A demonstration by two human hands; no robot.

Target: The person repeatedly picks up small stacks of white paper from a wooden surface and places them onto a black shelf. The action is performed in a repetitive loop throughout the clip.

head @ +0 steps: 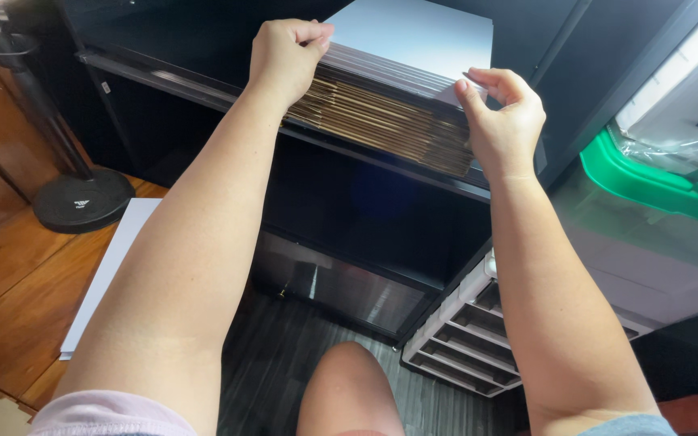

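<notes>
Both hands raised to a stack of flat cardboard sheets [385, 121] lying on a black shelf [203, 93]. Left hand [284, 56] curled nearly closed over the stack's near left corner, fingertips tucked at the edge of the white top sheet [414, 36]. Right hand [504, 121] at the near right corner, thumb and forefinger pinched on the top sheet's edge, remaining fingers loosely bent. Top sheet apparently being parted from the brown-edged layers beneath, its near edge looking only slightly lifted. Step in hand, by the look of it: separating and lifting one sheet off the pile. Next move likely calling for an even pull at both corners, so that one sheet comes free without dragging those under it. Below the hands, a dark lower shelf bay; below the right forearm, a grey drawer unit [466, 339]. Right of the right hand, a green-rimmed bin [656, 190]. Left of the left arm, a round black stand base [82, 202] and a white board [107, 270] on the wooden floor.
</notes>
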